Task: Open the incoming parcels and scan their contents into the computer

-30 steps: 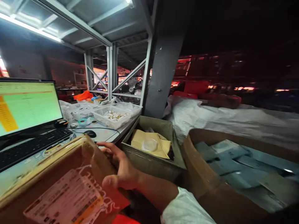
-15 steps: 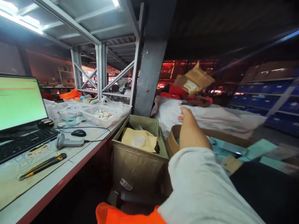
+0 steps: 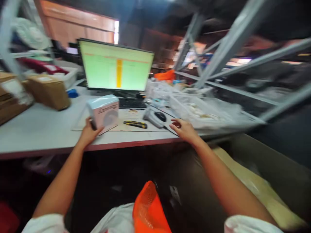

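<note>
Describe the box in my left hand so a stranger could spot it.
Find the lit monitor on the white table. Below its left half, your left hand holds the box. Unlike the brown cartons farther left, it is pale, with a light-blue top and dark lettering.

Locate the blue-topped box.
The box is left of centre in the head view, in the left hand, before the monitor and left of the scanner.
</note>
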